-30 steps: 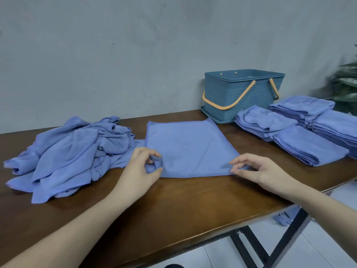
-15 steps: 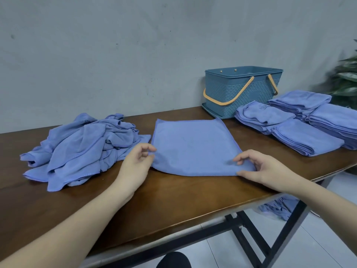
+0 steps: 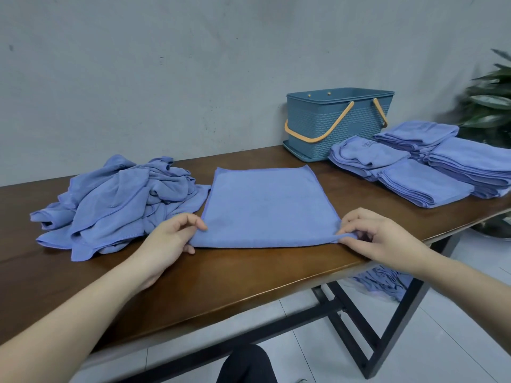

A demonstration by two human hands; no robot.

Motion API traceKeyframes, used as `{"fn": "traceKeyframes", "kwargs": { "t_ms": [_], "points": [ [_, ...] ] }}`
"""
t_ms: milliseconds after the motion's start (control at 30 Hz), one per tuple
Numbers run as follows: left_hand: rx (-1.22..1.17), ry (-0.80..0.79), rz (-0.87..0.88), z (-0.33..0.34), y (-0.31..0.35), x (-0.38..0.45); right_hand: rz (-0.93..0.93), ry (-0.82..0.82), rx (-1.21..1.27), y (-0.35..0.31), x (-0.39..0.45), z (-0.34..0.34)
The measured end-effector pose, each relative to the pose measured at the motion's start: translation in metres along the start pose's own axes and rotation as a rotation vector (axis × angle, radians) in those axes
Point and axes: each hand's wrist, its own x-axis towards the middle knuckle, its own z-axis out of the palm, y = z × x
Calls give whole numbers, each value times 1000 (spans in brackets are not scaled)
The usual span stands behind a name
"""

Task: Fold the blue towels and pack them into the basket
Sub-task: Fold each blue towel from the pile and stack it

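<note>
on the table (image 3: 249, 275) i see a flat towel (image 3: 266, 205) in the middle, a loose pile (image 3: 116, 200) to its left, folded stacks (image 3: 431, 167) to its right, and the basket (image 3: 336, 124) behind those.

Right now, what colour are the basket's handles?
Orange handles on a teal basket, seen from the head view.

Flat blue square towel (image 3: 265, 205), centre of frame: soft matt cloth, fine nap, stitched hem. Crumpled blue towel heap (image 3: 116, 200), left: same matt cloth. Dark brown wooden table top (image 3: 221, 280): smooth, semi-gloss. Teal plastic basket (image 3: 338, 123), upper right: woven-look embossed walls, smooth orange handles. Black metal table legs (image 3: 359, 330), lower right: matt.
</note>
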Motion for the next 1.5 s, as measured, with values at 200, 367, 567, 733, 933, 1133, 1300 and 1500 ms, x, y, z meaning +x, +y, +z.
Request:
{"fn": "traceKeyframes", "kwargs": {
  "t_ms": [200,367,567,733,933,1133,1300,1500],
  "points": [
    [313,-42,258,0,5,-19,-115,94,-149,1,-19,-2],
    [573,-63,465,-15,-14,-21,-67,29,-156,1,-28,-2],
    [679,22,544,-23,-19,-19,-23,13,-66,-3,-21,-2],
    [346,-66,439,-15,-9,-27,95,60,223,-8,-26,6],
    [-136,14,290,-3,11,-35,145,336,483,-31,-28,11],
    [-316,59,258,3,25,-39,110,356,337,-41,-29,6],
    [-237,124,231,3,24,-41,220,299,430,-49,-33,-2],
    [-98,63,159,4,14,-39,365,208,659,-50,-32,-4]
  ]
}}
